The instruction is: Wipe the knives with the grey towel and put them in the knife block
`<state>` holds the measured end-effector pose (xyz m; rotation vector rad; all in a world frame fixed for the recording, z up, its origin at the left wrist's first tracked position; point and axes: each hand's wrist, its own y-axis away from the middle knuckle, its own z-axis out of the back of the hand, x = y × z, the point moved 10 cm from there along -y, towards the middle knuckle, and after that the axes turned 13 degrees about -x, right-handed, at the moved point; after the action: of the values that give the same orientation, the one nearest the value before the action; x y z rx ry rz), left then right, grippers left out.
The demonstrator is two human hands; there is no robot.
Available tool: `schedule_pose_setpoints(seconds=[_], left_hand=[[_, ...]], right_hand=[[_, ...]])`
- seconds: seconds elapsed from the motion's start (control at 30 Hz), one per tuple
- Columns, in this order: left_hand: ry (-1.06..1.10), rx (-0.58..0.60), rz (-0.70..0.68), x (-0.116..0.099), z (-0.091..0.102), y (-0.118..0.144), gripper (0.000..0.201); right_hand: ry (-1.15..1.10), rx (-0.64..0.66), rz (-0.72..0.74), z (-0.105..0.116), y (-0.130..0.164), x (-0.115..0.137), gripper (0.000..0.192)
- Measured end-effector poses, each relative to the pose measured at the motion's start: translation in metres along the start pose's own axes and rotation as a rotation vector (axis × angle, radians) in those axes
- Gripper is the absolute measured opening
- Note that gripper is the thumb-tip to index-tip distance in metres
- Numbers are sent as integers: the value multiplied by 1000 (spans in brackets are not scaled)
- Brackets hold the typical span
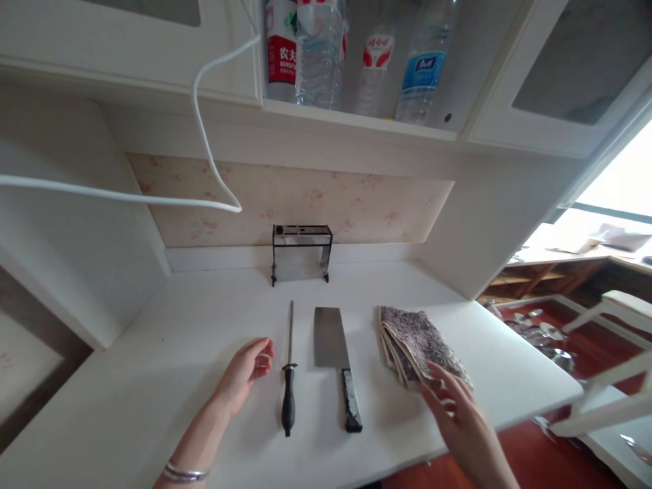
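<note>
My left hand (244, 373) rests on the white countertop (168, 353) with fingers loosely curled, holding nothing, just left of a sharpening steel (289, 370) with a black handle. A cleaver (333, 356) with a dark handle lies parallel to the steel, to its right. My right hand (456, 414) hovers with fingers spread at the near edge of a folded dark patterned cloth (415, 343); its fingertips touch or nearly touch the cloth.
A metal knife rack (300, 252) stands against the back wall. Water bottles (320, 51) fill an open shelf overhead. A white cable (204, 136) loops across the upper left. Right of the counter are chairs and a red floor (585, 339).
</note>
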<state>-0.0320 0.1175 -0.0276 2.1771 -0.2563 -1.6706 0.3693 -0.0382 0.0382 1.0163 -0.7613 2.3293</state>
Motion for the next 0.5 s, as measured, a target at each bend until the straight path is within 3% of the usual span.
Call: schedule_pose_setpoints(seconds=[0.1, 0.2, 0.3, 0.5], left_hand=[[-63, 18, -18, 0, -4, 3, 28], [-86, 15, -24, 0, -5, 3, 28], [-94, 10, -15, 1, -4, 2, 27], [-107, 23, -30, 0, -6, 2, 25]], right_hand=[[119, 378, 351, -57, 24, 55, 40], [267, 658, 571, -99, 45, 85, 50], [398, 809, 735, -124, 49, 100, 58], [493, 945, 900, -146, 52, 111, 47]])
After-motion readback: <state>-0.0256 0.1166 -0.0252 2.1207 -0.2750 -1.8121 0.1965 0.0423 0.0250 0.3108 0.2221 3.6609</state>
